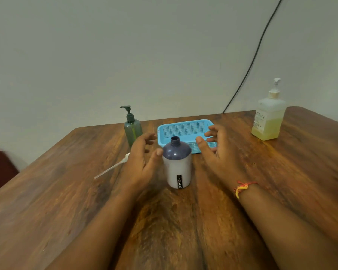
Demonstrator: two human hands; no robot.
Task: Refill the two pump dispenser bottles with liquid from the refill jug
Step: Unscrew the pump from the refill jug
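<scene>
A white bottle with a dark blue shoulder (177, 168) stands upright mid-table, its neck uncapped. Its white pump with a long tube (113, 167) lies on the wood to the left, partly hidden behind my left hand. My left hand (142, 158) hovers just left of the bottle with relaxed fingers, holding nothing. On the other side, my right hand (217, 152) is spread and also apart from the bottle. A green pump bottle (133, 129) stands behind my left hand. A clear jug of yellow liquid with a pump top (268, 117) stands at the far right.
A light blue perforated plastic basket (183, 129) sits behind the white bottle, near the table's far edge. A black cable (256, 55) runs down the wall to the table. A dark red seat (0, 168) is at the left, beyond the wooden table (66, 201).
</scene>
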